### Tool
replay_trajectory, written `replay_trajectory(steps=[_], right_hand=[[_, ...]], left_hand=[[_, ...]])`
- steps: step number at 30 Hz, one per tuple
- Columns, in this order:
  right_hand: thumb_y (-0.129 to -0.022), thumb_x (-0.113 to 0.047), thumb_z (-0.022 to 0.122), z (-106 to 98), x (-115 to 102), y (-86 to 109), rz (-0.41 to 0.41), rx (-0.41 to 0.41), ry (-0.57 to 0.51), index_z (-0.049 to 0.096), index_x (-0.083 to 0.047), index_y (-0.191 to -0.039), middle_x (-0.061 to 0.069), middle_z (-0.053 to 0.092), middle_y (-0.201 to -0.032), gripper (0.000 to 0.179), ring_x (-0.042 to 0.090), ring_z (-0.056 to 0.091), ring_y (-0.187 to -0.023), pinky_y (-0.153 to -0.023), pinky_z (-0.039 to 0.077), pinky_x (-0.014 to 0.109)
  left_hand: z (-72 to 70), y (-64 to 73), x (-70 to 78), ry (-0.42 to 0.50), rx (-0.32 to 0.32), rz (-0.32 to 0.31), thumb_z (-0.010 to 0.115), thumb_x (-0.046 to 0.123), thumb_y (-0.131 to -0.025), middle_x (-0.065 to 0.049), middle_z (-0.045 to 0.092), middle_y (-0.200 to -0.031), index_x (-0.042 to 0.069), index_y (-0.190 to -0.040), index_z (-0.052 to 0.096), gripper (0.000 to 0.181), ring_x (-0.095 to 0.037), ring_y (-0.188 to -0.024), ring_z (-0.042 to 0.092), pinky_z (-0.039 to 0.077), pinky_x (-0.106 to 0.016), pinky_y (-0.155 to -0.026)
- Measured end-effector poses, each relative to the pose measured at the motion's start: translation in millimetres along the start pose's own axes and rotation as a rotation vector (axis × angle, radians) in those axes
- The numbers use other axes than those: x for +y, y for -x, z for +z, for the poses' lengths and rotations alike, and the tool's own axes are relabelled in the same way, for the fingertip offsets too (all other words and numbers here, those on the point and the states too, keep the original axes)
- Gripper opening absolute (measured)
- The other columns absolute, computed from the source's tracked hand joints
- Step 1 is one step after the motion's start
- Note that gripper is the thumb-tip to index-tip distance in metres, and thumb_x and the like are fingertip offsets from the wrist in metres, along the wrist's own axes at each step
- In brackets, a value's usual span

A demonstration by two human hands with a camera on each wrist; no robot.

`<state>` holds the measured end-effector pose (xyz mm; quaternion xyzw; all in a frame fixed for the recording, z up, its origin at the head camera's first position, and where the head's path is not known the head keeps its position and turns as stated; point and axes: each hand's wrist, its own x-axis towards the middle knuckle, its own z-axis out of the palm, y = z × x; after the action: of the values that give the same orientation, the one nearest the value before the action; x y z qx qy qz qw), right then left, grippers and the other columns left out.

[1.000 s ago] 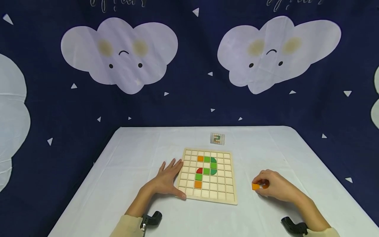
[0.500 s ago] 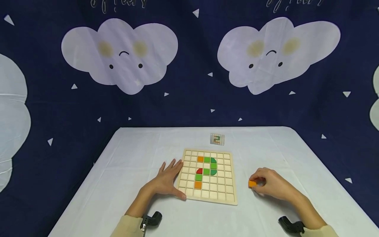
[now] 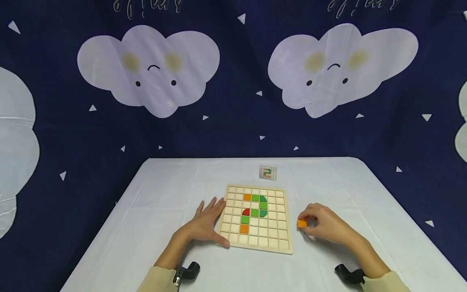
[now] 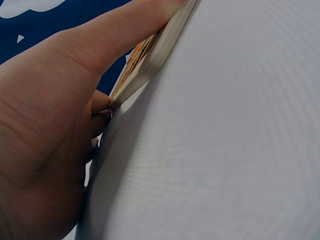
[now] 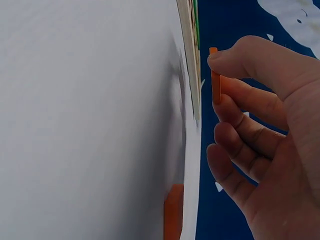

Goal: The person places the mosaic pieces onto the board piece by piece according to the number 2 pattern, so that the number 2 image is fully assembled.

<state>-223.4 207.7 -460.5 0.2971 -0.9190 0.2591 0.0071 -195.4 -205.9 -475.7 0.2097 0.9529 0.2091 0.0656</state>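
Note:
The wooden grid board lies mid-table with orange, green, dark green and red tiles set in some of its cells. My left hand is spread at its left side, fingertips at the left edge and thumb at the near corner. In the left wrist view the thumb lies against the board's pale side. To the right of the board, my right hand pinches a thin square orange tile between thumb and fingers. The right wrist view shows this orange tile edge-on, with the other fingers loosely curled.
Beyond the board a small pattern card with a tile figure lies on the white-covered table. Low in the right wrist view another orange piece is near the cloth. A dark blue curtain with clouds hangs behind the table.
My right hand has moved left toward the board, carrying the orange tile close to its right edge. My left hand has stayed at the board's left side.

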Motion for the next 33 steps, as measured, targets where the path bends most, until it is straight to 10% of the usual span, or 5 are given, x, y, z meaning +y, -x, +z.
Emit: replay_trajectory(steps=[33], right_hand=[[-0.075, -0.025, 0.079, 31.1, -47.7, -45.0, -0.151, -0.058, -0.005, 0.072, -0.025, -0.097, -0.018, 0.058, -0.092, 0.024, 0.008, 0.052, -0.084, -0.076, 0.047, 0.029]], left_hand=[[1.8, -1.8, -2.1, -0.017, -0.010, -0.008, 0.072, 0.082, -0.047, -0.003, 0.014, -0.159, 0.008, -0.154, 0.020, 0.140, -0.025, -0.146, 0.002, -0.006, -0.052, -0.113]])
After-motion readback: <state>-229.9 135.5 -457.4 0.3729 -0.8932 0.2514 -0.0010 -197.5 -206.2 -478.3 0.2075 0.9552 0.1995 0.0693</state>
